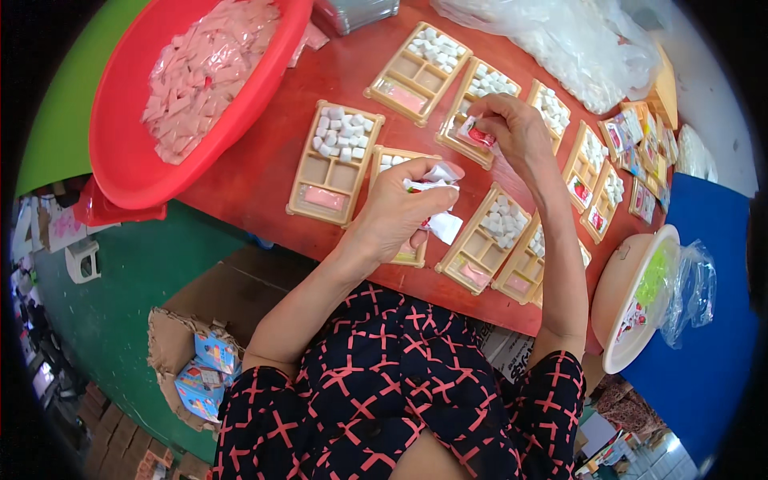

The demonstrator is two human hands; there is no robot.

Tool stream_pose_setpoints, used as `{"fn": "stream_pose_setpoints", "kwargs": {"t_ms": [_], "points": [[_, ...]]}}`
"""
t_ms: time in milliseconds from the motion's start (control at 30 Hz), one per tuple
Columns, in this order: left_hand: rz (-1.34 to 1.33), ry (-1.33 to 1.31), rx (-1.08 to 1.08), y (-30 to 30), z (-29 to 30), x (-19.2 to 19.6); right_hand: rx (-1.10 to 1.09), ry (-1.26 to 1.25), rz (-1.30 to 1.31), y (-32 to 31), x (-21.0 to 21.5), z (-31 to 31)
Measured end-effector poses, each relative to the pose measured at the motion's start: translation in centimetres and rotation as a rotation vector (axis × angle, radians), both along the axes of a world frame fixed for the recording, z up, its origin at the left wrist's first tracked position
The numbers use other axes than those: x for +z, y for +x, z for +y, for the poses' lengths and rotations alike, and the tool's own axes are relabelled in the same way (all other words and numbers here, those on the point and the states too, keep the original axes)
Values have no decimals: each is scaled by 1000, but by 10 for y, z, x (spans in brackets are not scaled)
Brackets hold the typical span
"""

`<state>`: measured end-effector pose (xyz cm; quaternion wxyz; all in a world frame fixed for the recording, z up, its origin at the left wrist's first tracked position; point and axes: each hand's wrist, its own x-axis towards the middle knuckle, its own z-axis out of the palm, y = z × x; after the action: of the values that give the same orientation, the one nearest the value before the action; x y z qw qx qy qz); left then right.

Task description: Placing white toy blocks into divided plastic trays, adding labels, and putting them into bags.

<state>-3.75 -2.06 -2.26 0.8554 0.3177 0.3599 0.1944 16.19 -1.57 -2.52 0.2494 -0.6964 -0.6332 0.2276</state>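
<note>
Dark shirt (pixel 400 384) w/ pink crosses nearest us. L hand (pixel 390 206) part-closed, holding a few wht/red packets (pixel 442 226); R hand (pixel 512 132) narrow, pinching one packet (pixel 480 137) above a tray (pixel 464 152) w/ wht cubes (pixel 492 80). Step, we judge: placing packets. Next move likely calls for lining up w/ tray, then letting go. Around: red table (pixel 256 152), more trays (pixel 346 174), red basin (pixel 112 152) of pink sachets (pixel 200 88) L, cream bowl (pixel 614 288) R.
</note>
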Motion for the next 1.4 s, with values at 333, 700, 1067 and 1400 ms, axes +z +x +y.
{"fn": "stream_pose_setpoints", "kwargs": {"t_ms": [333,700,1067,1400], "points": [[0,92,-35,-10,7,7,69,-163,593,-43,29,-6],[-85,-56,248,-79,3,-7,317,603,-290,-55,-16,40],[-159,169,245,-95,7,-20,368,93,318,-115,30,11],[-91,173,315,-100,-4,-13,4,-299,1004,-131,16,-6]]}}
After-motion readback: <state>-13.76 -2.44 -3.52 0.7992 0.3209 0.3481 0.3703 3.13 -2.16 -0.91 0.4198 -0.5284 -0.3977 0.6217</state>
